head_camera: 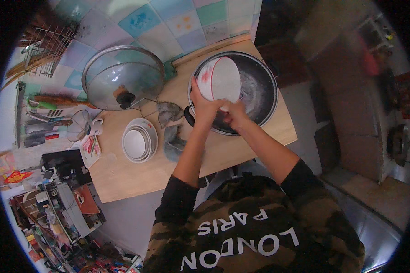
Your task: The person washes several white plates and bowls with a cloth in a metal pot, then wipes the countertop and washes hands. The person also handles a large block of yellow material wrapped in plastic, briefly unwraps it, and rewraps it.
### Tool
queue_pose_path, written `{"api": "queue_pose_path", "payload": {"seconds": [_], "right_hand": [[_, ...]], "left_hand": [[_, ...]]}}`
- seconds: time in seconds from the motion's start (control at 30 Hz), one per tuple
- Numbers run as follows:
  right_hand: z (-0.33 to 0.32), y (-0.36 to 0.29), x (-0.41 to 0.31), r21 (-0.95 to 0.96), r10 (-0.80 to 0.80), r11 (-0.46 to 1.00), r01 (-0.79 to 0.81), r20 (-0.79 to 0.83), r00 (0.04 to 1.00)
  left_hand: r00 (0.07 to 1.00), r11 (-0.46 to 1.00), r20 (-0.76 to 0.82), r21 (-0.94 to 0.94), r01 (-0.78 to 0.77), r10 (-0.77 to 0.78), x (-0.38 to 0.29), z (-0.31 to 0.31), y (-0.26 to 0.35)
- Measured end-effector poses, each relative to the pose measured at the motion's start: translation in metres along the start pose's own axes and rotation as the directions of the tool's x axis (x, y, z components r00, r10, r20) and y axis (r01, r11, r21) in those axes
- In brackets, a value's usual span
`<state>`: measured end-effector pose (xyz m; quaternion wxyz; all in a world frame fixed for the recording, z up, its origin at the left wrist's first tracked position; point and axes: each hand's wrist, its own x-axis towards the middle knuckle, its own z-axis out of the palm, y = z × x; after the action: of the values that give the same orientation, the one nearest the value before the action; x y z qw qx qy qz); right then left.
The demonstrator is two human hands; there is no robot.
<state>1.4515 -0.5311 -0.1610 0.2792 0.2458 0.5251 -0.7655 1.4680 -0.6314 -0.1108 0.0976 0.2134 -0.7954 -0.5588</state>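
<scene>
My left hand (205,104) grips a white bowl (227,80) with a red rim line and a red printed pattern. The bowl is tilted on its side above a large dark pan (264,97), which has a metal rim and a side handle. Whitish wet streaks show on the pan's bottom. At the bowl's near edge is my right hand (237,114), blurred, its fingers curled. Whether it grips the rim or a small thing is hidden.
The wooden table (130,184) also bears a stack of white bowls (135,143), grey cloths (172,143) and a glass lid (123,82) leaning by the tiled wall. Utensils, a strainer (79,126) and a wire basket (49,51) are at the left. Crowded shelves (51,218) stand lower left.
</scene>
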Motion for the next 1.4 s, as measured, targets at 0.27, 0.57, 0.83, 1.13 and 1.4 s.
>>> {"api": "queue_pose_path", "payload": {"seconds": [0.27, 0.57, 0.83, 1.13, 1.4], "right_hand": [[-0.019, 0.011, 0.045, -0.298, -0.27, 0.925, 0.238, -0.072, 0.96], [-0.016, 0.013, 0.029, 0.165, 0.228, 0.947, -0.277, 0.266, 0.937], [-0.028, -0.007, -0.011, 0.741, 0.28, 0.475, -0.475, 0.384, 0.88], [-0.048, -0.046, -0.04, 0.199, 0.058, 0.979, -0.05, -0.034, 0.998], [-0.063, -0.066, -0.045, -0.769, -0.831, 0.277, 0.576, 0.109, 0.546]], "left_hand": [[0.994, 0.989, 0.086, -0.121, 0.081, -0.071, 0.002, -0.002, 0.004], [0.962, 0.838, 0.198, 0.479, -0.26, 0.186, 0.035, -0.007, 0.027], [0.868, 0.724, 0.452, 0.667, -0.176, -0.206, 0.075, 0.039, 0.051], [0.746, 0.668, 0.579, -0.415, 0.618, -0.33, 0.035, 0.046, -0.026], [0.76, 0.661, 0.519, -0.416, 0.624, -0.391, 0.03, 0.075, -0.036]]}}
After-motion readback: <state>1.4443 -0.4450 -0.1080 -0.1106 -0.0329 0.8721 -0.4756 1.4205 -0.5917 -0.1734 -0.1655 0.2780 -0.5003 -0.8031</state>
